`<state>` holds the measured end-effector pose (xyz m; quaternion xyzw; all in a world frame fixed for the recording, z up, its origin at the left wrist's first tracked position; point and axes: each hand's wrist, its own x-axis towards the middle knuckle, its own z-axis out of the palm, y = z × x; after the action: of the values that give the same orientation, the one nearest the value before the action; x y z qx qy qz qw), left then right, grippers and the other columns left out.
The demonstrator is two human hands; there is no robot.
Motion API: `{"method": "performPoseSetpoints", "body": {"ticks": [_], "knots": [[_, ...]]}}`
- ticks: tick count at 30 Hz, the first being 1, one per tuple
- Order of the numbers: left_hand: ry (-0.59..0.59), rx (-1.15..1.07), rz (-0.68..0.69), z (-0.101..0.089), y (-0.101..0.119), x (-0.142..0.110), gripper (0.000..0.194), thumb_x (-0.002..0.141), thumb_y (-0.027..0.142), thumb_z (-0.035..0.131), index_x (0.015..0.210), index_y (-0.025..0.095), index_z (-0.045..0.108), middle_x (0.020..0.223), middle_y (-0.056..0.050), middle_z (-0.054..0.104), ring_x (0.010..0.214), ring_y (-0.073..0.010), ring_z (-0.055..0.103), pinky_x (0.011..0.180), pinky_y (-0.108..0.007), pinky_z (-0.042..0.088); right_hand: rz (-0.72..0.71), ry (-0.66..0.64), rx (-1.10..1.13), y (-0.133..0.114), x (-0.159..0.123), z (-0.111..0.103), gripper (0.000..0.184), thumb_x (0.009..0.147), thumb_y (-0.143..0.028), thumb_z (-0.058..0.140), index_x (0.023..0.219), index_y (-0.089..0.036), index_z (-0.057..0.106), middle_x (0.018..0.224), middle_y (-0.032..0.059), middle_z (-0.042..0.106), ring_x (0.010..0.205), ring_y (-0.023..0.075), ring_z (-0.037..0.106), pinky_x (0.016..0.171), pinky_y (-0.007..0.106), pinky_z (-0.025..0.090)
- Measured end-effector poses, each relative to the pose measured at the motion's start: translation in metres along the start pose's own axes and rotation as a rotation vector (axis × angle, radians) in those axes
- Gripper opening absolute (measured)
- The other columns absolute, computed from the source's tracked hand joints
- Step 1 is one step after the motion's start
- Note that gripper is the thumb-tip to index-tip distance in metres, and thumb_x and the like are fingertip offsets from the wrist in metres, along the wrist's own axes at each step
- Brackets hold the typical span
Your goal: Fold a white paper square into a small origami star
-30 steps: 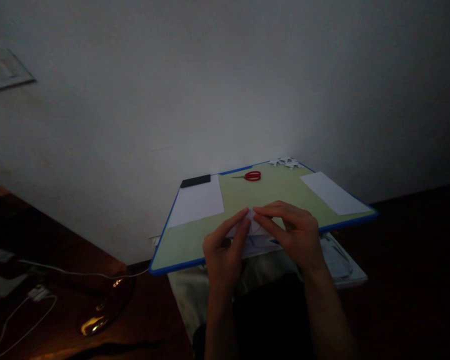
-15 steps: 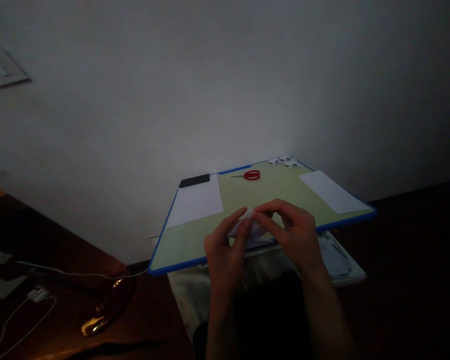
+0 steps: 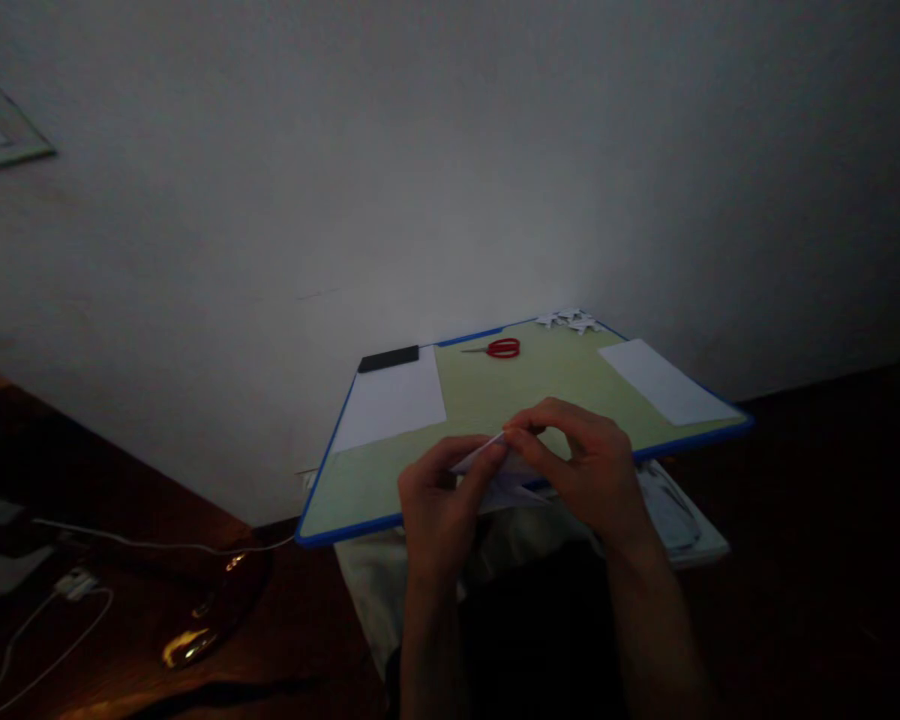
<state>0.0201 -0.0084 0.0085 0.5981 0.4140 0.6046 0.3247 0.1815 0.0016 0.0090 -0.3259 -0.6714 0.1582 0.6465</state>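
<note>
A small white piece of folded paper is held between my two hands over the near edge of the board. Its upper edge is pinched by the thumb and fingers of my left hand. With thumb and forefinger, my right hand grips the same paper near its top corner. The fingertips of both hands almost meet there, and part of the paper hangs below them. How it is folded is partly hidden by the fingers. Red-handled scissors lie on the board beyond my hands.
The green board has a blue rim and stands against the wall. A white sheet lies at left under a dark flat object. Another white sheet lies at right. Small folded paper pieces are heaped at the far right corner.
The paper has tilted and closed up between my fingers, from facing me to showing a slanted edge. My left hand has shifted slightly left and down; the right has barely moved.
</note>
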Motion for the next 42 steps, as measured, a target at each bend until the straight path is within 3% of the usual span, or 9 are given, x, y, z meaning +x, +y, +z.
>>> {"method": "performPoseSetpoints", "body": {"ticks": [6,19,24,30,35,42], "knots": [[-0.027,-0.056,-0.045,-0.005,0.002,0.0,0.016,0.086,0.035,0.082,0.085,0.019,0.084,0.08,-0.005,0.082,0.073,-0.0189,0.075,0.065,-0.026,0.057,-0.021,0.012,0.01,0.001,-0.001,-0.002,0.009,0.095,-0.019,0.073,0.087,-0.025,0.073,0.08,-0.002,0.074,0.073,0.0155,0.068,0.072,0.03,0.057],[0.011,0.3,0.208,0.005,0.003,0.0,0.018,0.098,0.031,0.067,0.086,0.019,0.072,0.079,-0.001,0.075,0.075,-0.0162,0.068,0.073,-0.026,0.05,-0.003,0.04,-0.048,0.011,-0.002,-0.004,0.008,0.095,-0.022,0.073,0.088,-0.025,0.074,0.083,-0.0006,0.075,0.077,0.017,0.068,0.074,0.031,0.055],[-0.004,0.334,0.2,0.005,0.002,0.002,0.02,0.1,0.032,0.063,0.086,0.02,0.071,0.08,-0.001,0.075,0.075,-0.0162,0.066,0.073,-0.027,0.049,0.003,0.036,-0.049,0.012,-0.001,-0.003,0.008,0.095,-0.021,0.073,0.088,-0.024,0.073,0.082,-0.0007,0.074,0.075,0.0167,0.067,0.073,0.031,0.055],[-0.123,0.241,0.121,-0.001,-0.006,0.005,0.024,0.097,0.034,0.069,0.078,0.019,0.072,0.071,0.0,0.072,0.069,-0.0158,0.065,0.069,-0.026,0.049,0.027,0.013,-0.025,0.016,-0.002,-0.005,0.01,0.095,-0.022,0.073,0.086,-0.023,0.072,0.08,-0.0003,0.073,0.074,0.0171,0.066,0.072,0.031,0.055],[-0.196,0.108,0.022,-0.004,-0.014,0.002,0.015,0.091,0.034,0.078,0.088,0.019,0.079,0.085,-0.003,0.079,0.08,-0.0192,0.071,0.077,-0.028,0.053,0.024,0.004,0.005,0.019,-0.003,-0.007,0.009,0.095,-0.022,0.073,0.086,-0.024,0.073,0.081,-0.0002,0.074,0.075,0.0177,0.067,0.073,0.032,0.055],[-0.26,0.12,-0.007,-0.003,-0.007,0.002,0.018,0.092,0.036,0.076,0.085,0.02,0.079,0.079,-0.002,0.077,0.075,-0.0181,0.068,0.073,-0.027,0.051,0.007,0.0,-0.01,0.017,-0.004,-0.008,0.009,0.095,-0.02,0.073,0.086,-0.024,0.072,0.08,-0.0015,0.073,0.074,0.0163,0.067,0.072,0.03,0.055]]}}
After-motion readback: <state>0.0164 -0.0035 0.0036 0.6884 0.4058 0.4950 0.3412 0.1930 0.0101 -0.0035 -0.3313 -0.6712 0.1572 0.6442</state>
